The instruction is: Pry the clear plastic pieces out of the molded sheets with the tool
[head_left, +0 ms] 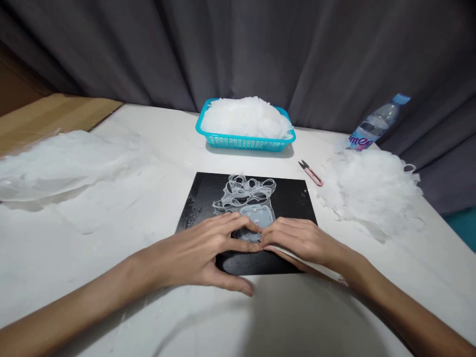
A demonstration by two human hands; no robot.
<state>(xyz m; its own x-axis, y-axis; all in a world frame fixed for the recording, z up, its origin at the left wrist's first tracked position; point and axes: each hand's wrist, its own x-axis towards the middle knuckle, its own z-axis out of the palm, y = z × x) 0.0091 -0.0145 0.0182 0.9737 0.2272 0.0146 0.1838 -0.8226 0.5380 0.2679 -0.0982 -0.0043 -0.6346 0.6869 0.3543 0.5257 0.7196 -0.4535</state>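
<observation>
A translucent, rounded flat piece (257, 216) with small holes lies on a black board (290, 198). Thin, looping translucent scrap strips (245, 191) trail from its far side. My left hand (211, 243) is spread over the board's near left part, thumb apart, index and middle fingertips at the near edge of the piece. My right hand (297, 240) is closed around a slim white stick-like tool (312, 264), which runs back under the palm toward the wrist. The tool's tip is hidden by the fingers, right beside my left fingertips.
A blue basket (245, 144) heaped with white translucent pieces stands at the back. Pink-handled thread snips (311, 173) lie right of the board, near a fluffy scrap pile (372, 191) and a water bottle (377, 124). Clear plastic sheeting (63, 163) covers the left side, near cardboard (63, 114).
</observation>
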